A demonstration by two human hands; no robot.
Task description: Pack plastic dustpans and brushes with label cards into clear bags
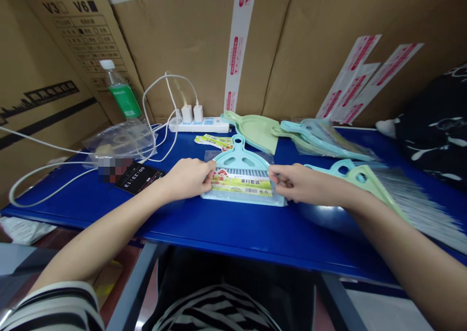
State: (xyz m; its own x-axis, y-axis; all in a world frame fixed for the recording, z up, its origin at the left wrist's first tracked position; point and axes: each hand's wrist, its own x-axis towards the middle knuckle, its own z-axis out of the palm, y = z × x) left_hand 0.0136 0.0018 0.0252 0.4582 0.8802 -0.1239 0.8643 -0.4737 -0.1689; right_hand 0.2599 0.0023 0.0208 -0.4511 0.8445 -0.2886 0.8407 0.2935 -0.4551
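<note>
A light-blue dustpan and brush set (241, 162) lies flat in a clear plastic bag in front of me, its looped handle pointing away. A printed yellow-green label (242, 182) runs across it, just below a row of grey bristles. At the left edge of the bag, my left hand (193, 178) has its fingers closed on the plastic. My right hand (292, 181) pinches the opposite edge, its fingers curled. Beyond the set are more labels (215, 141) and a green dustpan (257, 129).
Further dustpans, some bagged (324, 136), lie to the right beside a pile of clear plastic bags (419, 204). On the left are a phone (136, 178), white cables (146, 97), a bottle (124, 97) and a power strip (215, 125). Cardboard (189, 44) walls the back of the blue table (233, 229).
</note>
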